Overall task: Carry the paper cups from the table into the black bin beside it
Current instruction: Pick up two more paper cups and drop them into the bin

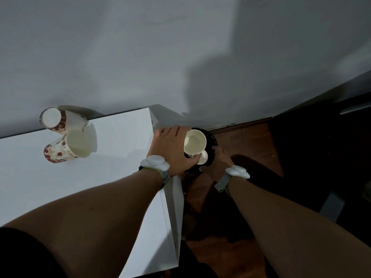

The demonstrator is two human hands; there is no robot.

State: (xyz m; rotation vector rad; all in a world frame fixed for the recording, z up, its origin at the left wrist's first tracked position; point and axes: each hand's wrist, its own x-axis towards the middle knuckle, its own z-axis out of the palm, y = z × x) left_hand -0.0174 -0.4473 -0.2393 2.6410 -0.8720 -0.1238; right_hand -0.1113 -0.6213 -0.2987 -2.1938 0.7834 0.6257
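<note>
My left hand grips a paper cup with its open mouth facing me, held just past the table's right edge over the black bin. My right hand is lower, its fingers curled at the bin's rim beside a second cup in the bin's opening. I cannot tell whether it grips that cup. Two patterned paper cups stay at the far left of the white table. One lies against the wall. The other lies on its side in front of it.
A grey wall runs right behind the table. The bin stands on a dark wooden floor by the table's right side. Dark furniture fills the right.
</note>
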